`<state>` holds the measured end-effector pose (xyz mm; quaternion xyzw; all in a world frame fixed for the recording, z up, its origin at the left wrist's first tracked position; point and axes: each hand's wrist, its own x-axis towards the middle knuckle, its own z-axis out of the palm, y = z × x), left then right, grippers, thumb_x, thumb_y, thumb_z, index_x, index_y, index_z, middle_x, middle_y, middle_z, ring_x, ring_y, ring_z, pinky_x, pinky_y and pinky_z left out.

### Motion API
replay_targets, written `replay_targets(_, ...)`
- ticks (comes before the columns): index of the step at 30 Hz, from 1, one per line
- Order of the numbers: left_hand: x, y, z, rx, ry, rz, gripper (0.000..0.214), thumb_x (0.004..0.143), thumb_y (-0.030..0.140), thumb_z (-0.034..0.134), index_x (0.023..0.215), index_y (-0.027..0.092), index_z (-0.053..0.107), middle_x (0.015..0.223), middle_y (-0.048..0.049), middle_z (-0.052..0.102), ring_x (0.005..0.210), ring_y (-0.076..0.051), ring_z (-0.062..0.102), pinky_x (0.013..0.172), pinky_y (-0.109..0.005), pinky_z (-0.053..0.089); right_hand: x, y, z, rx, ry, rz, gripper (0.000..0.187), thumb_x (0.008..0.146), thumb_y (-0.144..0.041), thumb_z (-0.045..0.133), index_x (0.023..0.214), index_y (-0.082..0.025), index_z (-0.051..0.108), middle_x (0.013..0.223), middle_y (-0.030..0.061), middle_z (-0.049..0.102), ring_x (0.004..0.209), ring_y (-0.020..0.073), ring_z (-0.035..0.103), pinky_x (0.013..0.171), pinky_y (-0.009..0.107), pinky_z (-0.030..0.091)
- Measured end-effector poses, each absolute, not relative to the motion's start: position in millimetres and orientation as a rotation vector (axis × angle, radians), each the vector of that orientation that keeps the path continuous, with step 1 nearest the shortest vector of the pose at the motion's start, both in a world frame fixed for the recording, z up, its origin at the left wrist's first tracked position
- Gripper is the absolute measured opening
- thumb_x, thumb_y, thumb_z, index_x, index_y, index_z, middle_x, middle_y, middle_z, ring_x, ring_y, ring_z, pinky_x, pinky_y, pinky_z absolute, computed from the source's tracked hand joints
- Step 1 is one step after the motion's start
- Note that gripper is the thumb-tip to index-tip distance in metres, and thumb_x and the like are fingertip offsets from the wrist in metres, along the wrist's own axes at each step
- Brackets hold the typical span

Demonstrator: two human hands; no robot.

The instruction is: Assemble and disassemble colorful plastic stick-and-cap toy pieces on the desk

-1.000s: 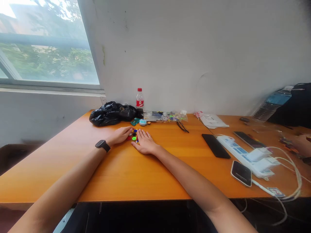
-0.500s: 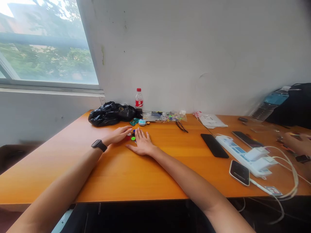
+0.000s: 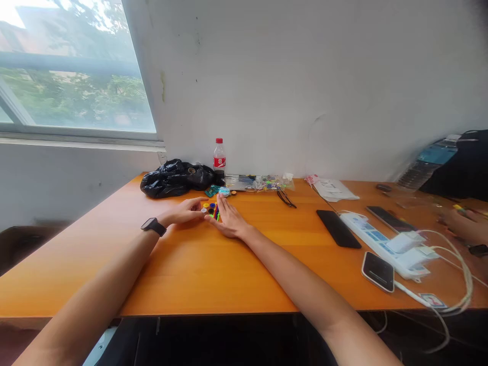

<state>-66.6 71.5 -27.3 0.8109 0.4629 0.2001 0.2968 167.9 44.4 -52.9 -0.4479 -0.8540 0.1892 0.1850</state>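
Observation:
Between my two hands, on the wooden desk (image 3: 183,274), lies a small cluster of bright round pieces (image 3: 212,211) in white, yellow, blue, black and green. They look like buttons or small caps, too small to name surely. My left hand (image 3: 185,211), with a dark watch on its wrist, is at the cluster's left side, fingers stretched and slightly curved. On the right side, my right hand (image 3: 229,219) is open and tilted on its edge, fingers straight and thumb apart. Its palm faces the pieces and partly hides them. Neither hand visibly grasps anything.
Behind the hands are a black plastic bag (image 3: 171,179), a cola bottle (image 3: 219,161), a round blue-white container (image 3: 224,191) and clear bags of small parts (image 3: 267,183). Rightward lie phones (image 3: 378,272), a power strip (image 3: 371,236) with cables, and another person's hand (image 3: 467,223).
My right hand has turned from palm-down onto its edge and shifted slightly right. My left fingers have curved a little. More of the coloured pieces show between the hands.

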Motion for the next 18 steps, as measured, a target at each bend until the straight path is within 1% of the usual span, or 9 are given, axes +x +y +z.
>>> replay_targets(2, -66.1, 71.6, -29.3, 2.181, 1.267, 0.602, 0.077, 0.087, 0.061, 0.066, 0.149, 0.016, 0.056, 0.090, -0.0037, 0.063, 0.081, -0.023, 0.061, 0.072, -0.032, 0.049, 175.5, 52.2, -52.3, -1.221, -2.325, 0.537, 0.107, 0.098, -0.085, 0.026, 0.172, -0.011, 0.008, 0.178, 0.0138, -0.001, 0.166, 0.0321, 0.004, 0.134, 0.050, 0.010)
replay_targets(4, -64.4, 71.3, -32.7, 2.267, 1.275, 0.709, 0.072, 0.089, 0.064, 0.063, 0.145, 0.019, 0.061, 0.111, -0.0102, 0.066, 0.102, -0.029, 0.063, 0.085, -0.039, 0.053, 182.3, 59.5, -52.5, -1.221, -2.259, 0.544, 0.097, 0.101, -0.080, 0.021, 0.172, -0.013, 0.018, 0.179, 0.0127, 0.006, 0.165, 0.0315, 0.009, 0.134, 0.049, 0.012)
replay_targets(6, -61.2, 70.6, -37.1, 2.385, 1.245, 0.766, 0.071, 0.088, 0.068, 0.065, 0.142, 0.022, 0.064, 0.133, -0.0143, 0.061, 0.124, -0.035, 0.057, 0.102, -0.047, 0.050, 187.2, 65.3, -53.7, -1.257, -2.210, 0.564, 0.092, 0.103, -0.078, 0.021, 0.170, -0.015, 0.026, 0.178, 0.0116, 0.013, 0.165, 0.0321, 0.013, 0.133, 0.050, 0.014)
replay_targets(8, -57.1, 69.7, -41.5, 2.481, 1.216, 0.731, 0.076, 0.084, 0.071, 0.070, 0.143, 0.023, 0.063, 0.145, -0.0155, 0.057, 0.135, -0.038, 0.050, 0.112, -0.052, 0.045, 189.4, 69.6, -55.9, -1.298, -2.163, 0.578, 0.089, 0.104, -0.076, 0.022, 0.169, -0.016, 0.030, 0.177, 0.0116, 0.019, 0.164, 0.0323, 0.016, 0.133, 0.051, 0.016)
replay_targets(11, -51.2, 67.7, -45.8, 2.556, 1.210, 0.683, 0.087, 0.078, 0.075, 0.075, 0.146, 0.023, 0.060, 0.147, -0.0161, 0.058, 0.136, -0.040, 0.050, 0.115, -0.054, 0.042, 189.2, 73.9, -59.0, -1.318, -2.120, 0.547, 0.083, 0.106, -0.072, 0.023, 0.166, -0.017, 0.033, 0.175, 0.0128, 0.028, 0.163, 0.0318, 0.021, 0.131, 0.051, 0.020)
replay_targets(13, -48.6, 66.3, -46.3, 2.583, 1.195, 0.701, 0.088, 0.078, 0.076, 0.074, 0.146, 0.023, 0.060, 0.145, -0.0157, 0.061, 0.134, -0.039, 0.053, 0.114, -0.052, 0.043, 189.6, 76.8, -59.3, -1.340, -2.076, 0.475, 0.076, 0.107, -0.069, 0.027, 0.161, -0.018, 0.041, 0.169, 0.0142, 0.038, 0.160, 0.0326, 0.029, 0.128, 0.051, 0.026)
replay_targets(14, -47.9, 65.7, -45.9, 2.592, 1.188, 0.707, 0.086, 0.079, 0.076, 0.074, 0.145, 0.023, 0.061, 0.143, -0.0155, 0.063, 0.132, -0.039, 0.055, 0.113, -0.051, 0.044, 191.1, 78.8, -58.6, -1.366, -2.025, 0.421, 0.072, 0.107, -0.067, 0.028, 0.156, -0.018, 0.048, 0.164, 0.0155, 0.046, 0.156, 0.0332, 0.036, 0.126, 0.050, 0.030)
replay_targets(16, -47.3, 64.8, -44.6, 2.597, 1.190, 0.707, 0.084, 0.080, 0.076, 0.073, 0.144, 0.023, 0.062, 0.139, -0.0151, 0.066, 0.127, -0.038, 0.058, 0.109, -0.050, 0.047, 197.8, 84.1, -56.1, -1.429, -1.871, 0.286, 0.063, 0.109, -0.061, 0.029, 0.141, -0.017, 0.060, 0.147, 0.0183, 0.061, 0.143, 0.0341, 0.050, 0.118, 0.048, 0.038)
replay_targets(18, -47.4, 64.6, -43.3, 2.595, 1.200, 0.695, 0.082, 0.081, 0.075, 0.072, 0.143, 0.023, 0.062, 0.136, -0.0148, 0.067, 0.124, -0.038, 0.060, 0.107, -0.049, 0.048, 210.2, 92.0, -53.5, -1.465, -1.696, 0.152, 0.057, 0.109, -0.057, 0.029, 0.124, -0.017, 0.066, 0.127, 0.0189, 0.069, 0.128, 0.0339, 0.058, 0.111, 0.047, 0.042)
